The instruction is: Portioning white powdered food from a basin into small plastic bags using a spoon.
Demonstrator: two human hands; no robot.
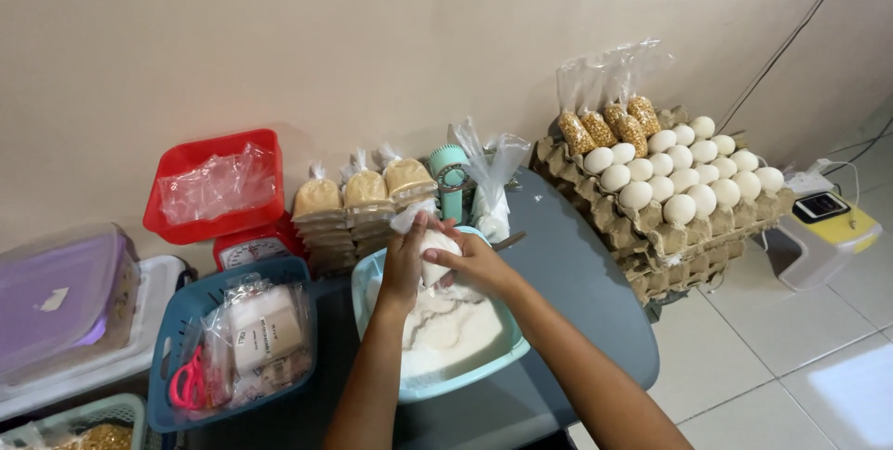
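Note:
Both my hands meet over a light blue basin [509, 353] filled with white powder [456, 334]. My left hand [406, 259] and my right hand [473, 261] together grip a small clear plastic bag of white powder [435, 255], its twisted top sticking up to the left. The basin rests on a dark grey table [581, 273].
Filled tan bags [364, 191] are stacked behind the basin, beside a mint fan [450, 174] and a standing clear bag [491, 180]. Stacked egg trays [684, 222] carry white eggs and corn bags at right. A red basket [218, 182] on a scale, a blue basket [233, 338] with pink scissors, left.

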